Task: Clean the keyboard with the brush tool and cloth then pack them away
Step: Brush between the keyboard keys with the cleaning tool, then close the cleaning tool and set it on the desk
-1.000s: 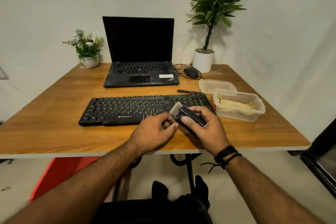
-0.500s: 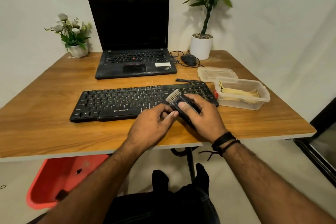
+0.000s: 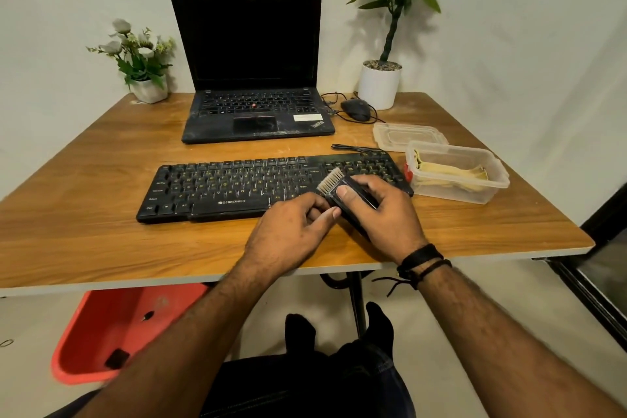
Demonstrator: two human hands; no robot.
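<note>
A black, blocky brush tool with a flat row of pale bristles is gripped in the right hand, above the right end of the flat black keyboard. Its near edge is pinched by the curled fingers of the left hand. The yellow cloth is seen crumpled inside a clear plastic box, just right of the keyboard on the wood-grain table. Bare wood is left along the near edge. A lid, mouse and laptop are set behind.
</note>
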